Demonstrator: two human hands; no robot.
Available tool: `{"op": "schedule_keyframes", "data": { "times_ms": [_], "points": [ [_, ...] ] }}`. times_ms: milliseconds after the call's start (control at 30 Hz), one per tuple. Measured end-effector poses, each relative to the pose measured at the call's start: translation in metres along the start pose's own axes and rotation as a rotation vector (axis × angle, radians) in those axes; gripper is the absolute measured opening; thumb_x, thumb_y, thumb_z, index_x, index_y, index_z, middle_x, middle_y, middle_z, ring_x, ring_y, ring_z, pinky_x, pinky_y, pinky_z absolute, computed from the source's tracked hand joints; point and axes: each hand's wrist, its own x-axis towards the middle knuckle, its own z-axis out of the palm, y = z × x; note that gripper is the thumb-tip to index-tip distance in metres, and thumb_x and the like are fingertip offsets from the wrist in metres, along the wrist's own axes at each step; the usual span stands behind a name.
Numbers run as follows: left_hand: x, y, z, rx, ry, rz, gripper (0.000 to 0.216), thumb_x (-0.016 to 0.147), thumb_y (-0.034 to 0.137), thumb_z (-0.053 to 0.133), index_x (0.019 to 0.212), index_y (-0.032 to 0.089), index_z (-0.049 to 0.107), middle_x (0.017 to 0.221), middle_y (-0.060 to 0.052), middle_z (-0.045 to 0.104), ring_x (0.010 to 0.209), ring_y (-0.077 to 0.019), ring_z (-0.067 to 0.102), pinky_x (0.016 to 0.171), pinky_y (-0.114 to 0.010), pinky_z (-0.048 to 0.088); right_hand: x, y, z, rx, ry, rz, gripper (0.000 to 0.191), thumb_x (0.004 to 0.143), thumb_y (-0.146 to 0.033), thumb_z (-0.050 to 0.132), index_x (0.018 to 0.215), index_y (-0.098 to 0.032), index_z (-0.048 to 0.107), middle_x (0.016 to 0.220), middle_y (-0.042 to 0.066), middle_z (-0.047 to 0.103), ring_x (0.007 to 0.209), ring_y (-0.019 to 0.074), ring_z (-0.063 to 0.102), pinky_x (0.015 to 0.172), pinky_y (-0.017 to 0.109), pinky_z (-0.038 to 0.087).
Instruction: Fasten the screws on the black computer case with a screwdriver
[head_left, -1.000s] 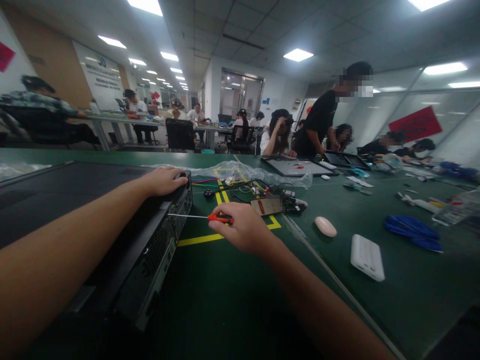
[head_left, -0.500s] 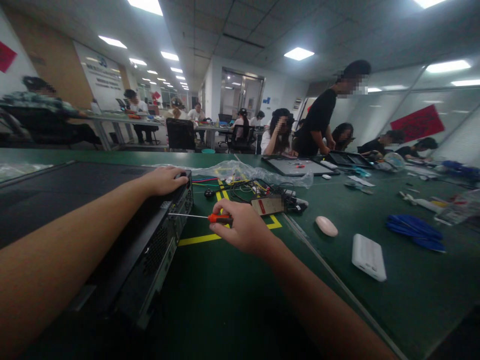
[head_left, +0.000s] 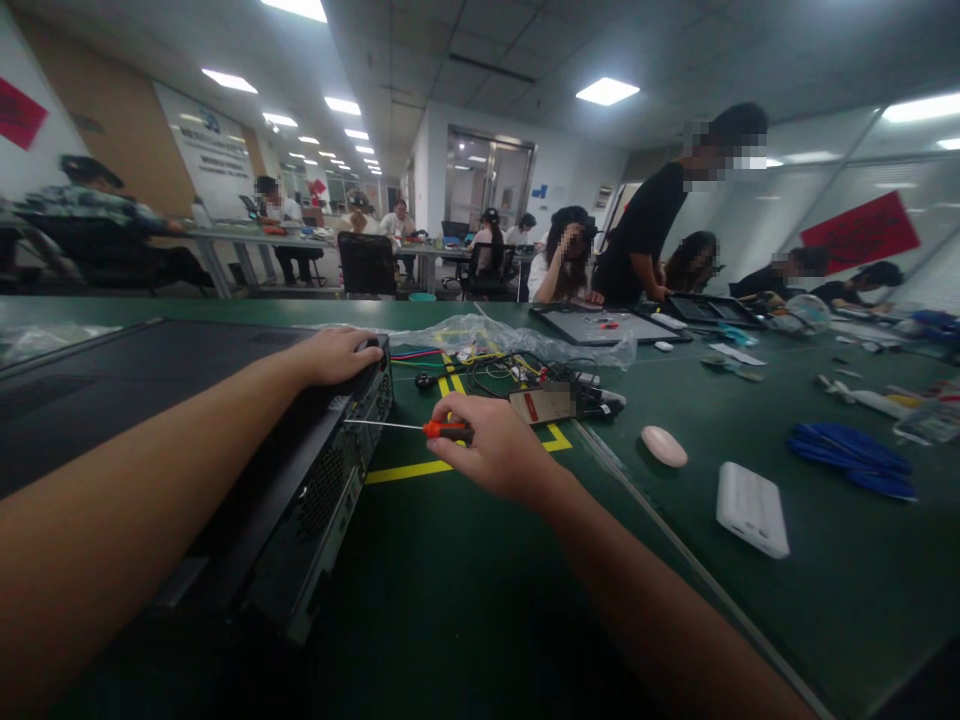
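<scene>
A black computer case [head_left: 225, 430] is laid flat on the left part of the green table [head_left: 465, 600]. Its far top corner is covered by the left hand [head_left: 337, 355], which is pressed palm down on the lid with the fingers curled over the edge; nothing is gripped in it. The case's rear panel, with vents and ports, is turned toward the right. A screwdriver [head_left: 409, 428] is held level against that panel, its thin shaft pointed left with the tip at the panel's upper part. Its orange handle is gripped by the right hand [head_left: 499, 450], closed around it above a yellow tape line [head_left: 401, 470] on the table. Behind the right hand, a tangle of cables [head_left: 510, 370] and a clear plastic bag [head_left: 495, 338] are seen. Further right, a pink oval object [head_left: 664, 446], a white power bank [head_left: 752, 508] and a blue cloth [head_left: 851, 447] are laid on the table, well apart from the hands. Other people are seated and standing at the table's far end.
</scene>
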Motion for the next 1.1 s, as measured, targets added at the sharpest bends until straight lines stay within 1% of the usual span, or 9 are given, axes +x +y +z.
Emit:
{"op": "schedule_keyframes", "data": {
  "times_ms": [133, 267, 400, 567, 667, 800, 1000, 1100],
  "points": [
    [0.001, -0.002, 0.001, 0.009, -0.013, 0.002, 0.078, 0.108, 0.054, 0.029, 0.167, 0.01, 0.055, 0.172, -0.018, 0.057, 0.162, -0.033, 0.052, 0.135, -0.039, 0.037, 0.001, 0.0, 0.0, 0.002, 0.005, 0.001, 0.013, 0.098, -0.035, 0.074, 0.105, -0.024, 0.071, 0.1, 0.004, 0.079, 0.09, 0.0228, 0.07, 0.08, 0.035, 0.045],
    [-0.001, -0.001, -0.002, 0.017, -0.006, -0.011, 0.073, 0.111, 0.053, 0.029, 0.168, 0.015, 0.055, 0.171, -0.014, 0.059, 0.159, -0.0318, 0.055, 0.133, -0.038, 0.04, 0.002, 0.0, 0.001, 0.023, 0.013, -0.016, 0.011, 0.097, -0.033, 0.073, 0.103, -0.024, 0.071, 0.102, 0.005, 0.079, 0.092, 0.0233, 0.07, 0.083, 0.036, 0.046],
    [-0.005, 0.003, -0.006, 0.0, -0.014, -0.025, 0.073, 0.111, 0.05, 0.031, 0.168, 0.011, 0.054, 0.17, -0.018, 0.059, 0.16, -0.0348, 0.055, 0.133, -0.041, 0.04, 0.004, 0.001, 0.002, -0.002, 0.024, -0.007, 0.017, 0.097, -0.037, 0.072, 0.106, -0.023, 0.074, 0.101, 0.007, 0.079, 0.09, 0.0247, 0.07, 0.082, 0.038, 0.045],
    [-0.006, 0.005, -0.008, 0.014, -0.024, -0.027, 0.071, 0.111, 0.05, 0.03, 0.168, 0.014, 0.054, 0.172, -0.017, 0.058, 0.16, -0.0312, 0.054, 0.133, -0.037, 0.039, 0.005, 0.002, 0.0, -0.019, 0.015, 0.002, 0.024, 0.096, -0.043, 0.07, 0.107, -0.022, 0.077, 0.101, 0.008, 0.081, 0.09, 0.0262, 0.07, 0.08, 0.038, 0.046],
    [-0.006, 0.005, -0.008, 0.008, -0.021, -0.024, 0.072, 0.111, 0.05, 0.029, 0.167, 0.012, 0.054, 0.172, -0.019, 0.057, 0.161, -0.0332, 0.053, 0.133, -0.039, 0.039, 0.005, 0.001, -0.001, -0.022, 0.017, -0.002, 0.027, 0.097, -0.043, 0.069, 0.108, -0.021, 0.078, 0.102, 0.009, 0.082, 0.09, 0.0264, 0.071, 0.08, 0.039, 0.046],
    [-0.007, 0.006, -0.009, -0.006, -0.023, -0.025, 0.072, 0.111, 0.05, 0.03, 0.168, 0.012, 0.054, 0.174, -0.018, 0.056, 0.162, -0.0347, 0.052, 0.134, -0.04, 0.038, 0.004, -0.001, -0.002, -0.02, 0.011, 0.008, 0.029, 0.098, -0.045, 0.068, 0.108, -0.02, 0.081, 0.102, 0.01, 0.083, 0.09, 0.026, 0.072, 0.079, 0.038, 0.046],
    [-0.01, 0.01, -0.013, -0.007, -0.038, -0.064, 0.072, 0.112, 0.049, 0.03, 0.168, 0.011, 0.053, 0.174, -0.019, 0.054, 0.164, -0.0331, 0.05, 0.135, -0.038, 0.037, 0.005, -0.002, -0.003, -0.041, -0.022, 0.015, 0.037, 0.104, -0.047, 0.061, 0.107, -0.018, 0.085, 0.102, 0.011, 0.083, 0.094, 0.0264, 0.071, 0.081, 0.038, 0.044],
    [-0.011, 0.012, -0.014, -0.008, -0.039, -0.056, 0.071, 0.111, 0.047, 0.03, 0.167, 0.01, 0.054, 0.173, -0.018, 0.056, 0.163, -0.0333, 0.05, 0.134, -0.038, 0.037, 0.005, -0.002, -0.001, -0.013, -0.023, 0.01, 0.038, 0.105, -0.047, 0.059, 0.104, -0.018, 0.084, 0.102, 0.012, 0.083, 0.094, 0.026, 0.071, 0.081, 0.038, 0.042]
  ]
}}
